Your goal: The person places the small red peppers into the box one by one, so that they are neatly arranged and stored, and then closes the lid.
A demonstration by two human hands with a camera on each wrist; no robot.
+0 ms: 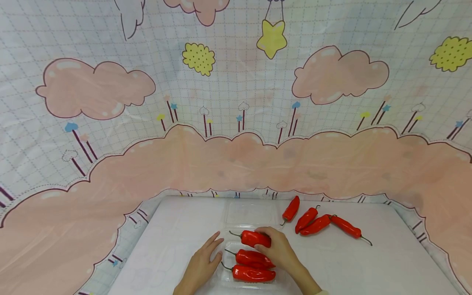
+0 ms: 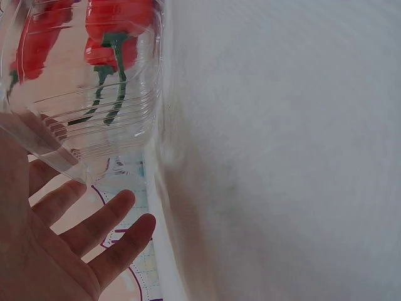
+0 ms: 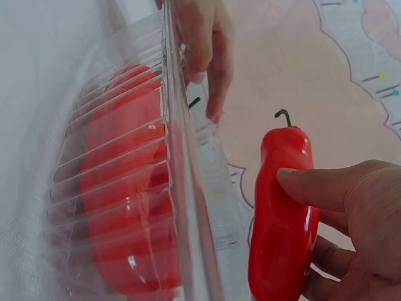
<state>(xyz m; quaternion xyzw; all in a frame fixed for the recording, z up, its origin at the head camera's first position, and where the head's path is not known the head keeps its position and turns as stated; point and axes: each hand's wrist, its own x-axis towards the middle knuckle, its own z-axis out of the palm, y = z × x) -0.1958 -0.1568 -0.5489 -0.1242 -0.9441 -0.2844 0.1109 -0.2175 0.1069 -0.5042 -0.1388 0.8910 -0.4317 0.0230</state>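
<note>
My right hand (image 1: 278, 248) grips a red pepper (image 3: 282, 207) between thumb and fingers, over the back part of a clear plastic box (image 1: 245, 285). The held pepper lies sideways in the head view, its green stem pointing left. Inside the box two more red peppers, a middle one (image 1: 250, 257) and a front one (image 1: 253, 273), lie side by side with stems to the left. At the box's left side is my left hand (image 1: 200, 262), fingers extended and spread in the left wrist view. Whether those fingers touch the box wall I cannot tell.
The box's clear lid (image 1: 252, 214) lies folded back behind it on the white table (image 1: 166, 229). Several loose red peppers, one of them the rightmost pepper (image 1: 346, 226), lie at the back right. A patterned cloth (image 1: 236, 164) hangs behind the table.
</note>
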